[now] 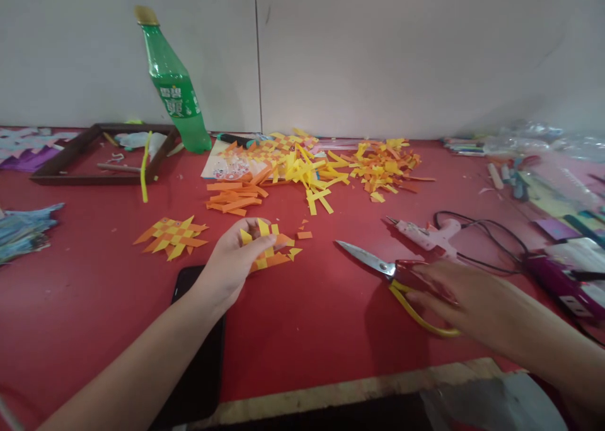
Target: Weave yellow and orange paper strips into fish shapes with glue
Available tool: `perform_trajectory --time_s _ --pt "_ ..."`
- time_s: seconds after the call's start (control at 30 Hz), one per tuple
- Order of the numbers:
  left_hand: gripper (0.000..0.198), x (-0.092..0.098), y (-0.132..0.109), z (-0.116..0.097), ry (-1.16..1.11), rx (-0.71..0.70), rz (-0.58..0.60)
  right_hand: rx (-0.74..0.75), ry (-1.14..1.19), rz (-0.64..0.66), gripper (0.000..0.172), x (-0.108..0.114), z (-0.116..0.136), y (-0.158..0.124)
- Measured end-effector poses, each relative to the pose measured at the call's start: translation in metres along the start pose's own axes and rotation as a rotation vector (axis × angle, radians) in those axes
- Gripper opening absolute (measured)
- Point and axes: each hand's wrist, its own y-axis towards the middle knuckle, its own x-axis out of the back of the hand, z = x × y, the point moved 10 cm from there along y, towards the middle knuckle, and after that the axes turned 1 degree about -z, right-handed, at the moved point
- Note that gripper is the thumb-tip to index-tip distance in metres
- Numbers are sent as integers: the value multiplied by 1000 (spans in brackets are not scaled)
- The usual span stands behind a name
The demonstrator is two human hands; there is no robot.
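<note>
In the middle of the table, my left hand pinches a woven piece of yellow and orange paper strips, its loose ends sticking out past the fingers. My right hand is closed around the handles of a pair of scissors, one handle red and the other yellow. The blades are together and point left toward the woven piece. Left of my left hand lies a fish-like woven paper shape. Small paper snippets are scattered just beside the held piece.
Orange strips and yellow strips are heaped behind my hands. A pink glue gun with a black cord lies at right. Under my left forearm is a black phone. A green bottle stands behind a brown frame.
</note>
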Motion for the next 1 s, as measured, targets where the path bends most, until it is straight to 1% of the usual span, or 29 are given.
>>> perform_trajectory --time_s 0.07,0.13,0.17,0.2,0.27,0.3,0.33,0.37,0.4,0.43,0.47,0.53,0.6,0.63,0.7,0.77,0.8,0.87,0.9,0.97,1.0 --pt "26 -1 0 0 -28 12 12 2 -66 -38 30 12 15 6" --pt "25 -2 -2 0 -52 30 21 22 -110 -154 34 29 41 15" --pt "25 -3 -3 -1 -61 38 26 66 -97 -189 34 33 59 21" --pt "25 -4 -4 -2 -68 42 31 116 -58 -170 34 31 77 29" --pt "24 -7 -7 -4 -77 42 49 180 80 -75 29 15 108 49" --pt "25 -9 -8 -4 -82 47 69 194 147 -75 32 10 120 59" --pt "27 -13 -9 -4 -88 57 96 207 202 -68 42 4 129 70" --pt "29 -15 -10 -3 -94 65 120 212 261 -13 48 -7 136 81" --pt "30 -16 -10 -3 -104 68 129 219 339 19 40 -14 142 90" --pt "32 -15 -10 -4 -125 65 117 231 410 47 26 -19 146 99" --pt "33 -12 -9 -5 -155 55 83 235 476 27 18 -18 148 107" --pt "35 0 -7 -8 -229 27 -17 213 665 -118 20 0 142 122" --pt "35 10 -5 -10 -293 4 -96 164 920 -300 25 27 127 131" --pt "35 13 -5 -11 -313 -5 -121 143 1048 -364 26 39 119 134" --pt "32 19 -4 -12 -345 -15 -158 131 1193 -419 26 57 111 139" --pt "31 21 -5 -12 -375 -15 -183 128 1225 -434 23 66 107 141" --pt "30 21 -5 -11 -386 -9 -184 125 1212 -430 23 67 106 141" --pt "29 18 -5 -9 -400 12 -168 102 1120 -359 24 54 108 140" --pt "28 15 -5 -8 -403 24 -156 84 1038 -285 27 43 112 138" --pt "26 11 -6 -7 -402 40 -132 58 816 -64 46 12 123 133" --pt "26 10 -6 -6 -399 41 -124 72 699 44 55 -3 131 129"
